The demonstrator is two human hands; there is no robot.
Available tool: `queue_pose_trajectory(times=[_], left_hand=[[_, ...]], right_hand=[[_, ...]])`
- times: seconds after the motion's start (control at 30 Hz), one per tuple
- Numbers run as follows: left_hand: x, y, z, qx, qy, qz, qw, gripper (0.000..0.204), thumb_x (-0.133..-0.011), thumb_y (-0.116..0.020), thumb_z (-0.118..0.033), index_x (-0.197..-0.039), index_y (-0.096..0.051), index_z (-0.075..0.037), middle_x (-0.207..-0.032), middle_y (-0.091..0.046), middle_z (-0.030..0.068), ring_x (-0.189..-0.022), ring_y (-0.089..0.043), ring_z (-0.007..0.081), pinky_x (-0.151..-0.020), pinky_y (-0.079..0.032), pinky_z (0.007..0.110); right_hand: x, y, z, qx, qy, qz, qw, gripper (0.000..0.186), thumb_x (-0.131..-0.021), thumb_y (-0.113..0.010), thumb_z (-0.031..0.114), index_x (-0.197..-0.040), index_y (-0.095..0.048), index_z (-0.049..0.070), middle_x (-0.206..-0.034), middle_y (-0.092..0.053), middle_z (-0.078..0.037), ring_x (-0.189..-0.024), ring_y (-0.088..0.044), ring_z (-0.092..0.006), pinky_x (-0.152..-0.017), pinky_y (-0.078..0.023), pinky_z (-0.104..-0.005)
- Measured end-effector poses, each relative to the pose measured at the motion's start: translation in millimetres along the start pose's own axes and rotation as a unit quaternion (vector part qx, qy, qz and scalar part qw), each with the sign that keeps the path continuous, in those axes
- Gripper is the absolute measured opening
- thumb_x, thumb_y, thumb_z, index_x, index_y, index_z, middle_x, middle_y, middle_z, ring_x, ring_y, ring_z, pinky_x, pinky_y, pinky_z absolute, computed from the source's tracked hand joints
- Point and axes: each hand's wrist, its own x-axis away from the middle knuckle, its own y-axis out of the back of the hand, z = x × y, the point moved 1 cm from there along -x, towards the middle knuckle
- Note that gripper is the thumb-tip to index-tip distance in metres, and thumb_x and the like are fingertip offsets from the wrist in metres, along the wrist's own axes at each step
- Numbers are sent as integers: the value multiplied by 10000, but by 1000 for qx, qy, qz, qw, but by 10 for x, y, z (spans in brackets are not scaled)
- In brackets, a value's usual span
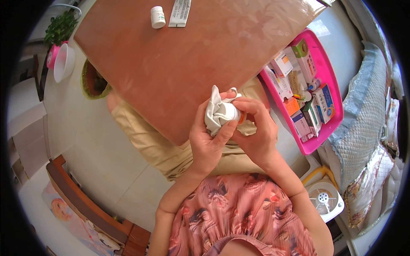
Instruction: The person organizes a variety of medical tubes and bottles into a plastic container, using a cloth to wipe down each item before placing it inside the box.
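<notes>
Just past the near edge of the brown table (171,81), I hold a small white bottle (229,112) with an orange end over my lap. A crumpled off-white cloth (215,110) wraps part of it. My left hand (208,130) is closed around the cloth and the bottle, its thumb lying along the bottle's side. The fingers of my right hand (259,128) are bent around the orange end at the right. Some of the cloth also shows behind the fingers. At the table's far side stand a white pill bottle (158,18) and, beside it, a flat white packet (180,13).
A pink tray (314,147) full of medicine boxes sits right of the table. Below it is a white fan (323,198). A blue quilted cover (356,113) lies far right. At left are a green bin (90,83), a white bowl (64,64) and a plant (61,27).
</notes>
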Motion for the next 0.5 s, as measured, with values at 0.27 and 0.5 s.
queue_pose_trajectory(times=[0.27,0.5], left_hand=[[17,24,18,157,-15,-19,987,374,-910,-639,-201,-1217,-520,-23,-1174,-595,125,-1104,-582,235,-941,-496,388],[84,17,-33,149,33,-31,988,351,-939,-600,-230,-1221,-511,-41,-1178,-576,100,-1099,-567,212,-922,-495,378]], right_hand=[[119,-23,-1,-71,-16,13,997,484,-687,-823,37,-1093,-561,14,-952,-651,-86,-759,-690,-176,-654,-570,-279],[73,31,74,34,52,52,997,552,-796,-785,221,-1196,-458,26,-800,-594,-83,-534,-585,-226,-485,-461,-344]])
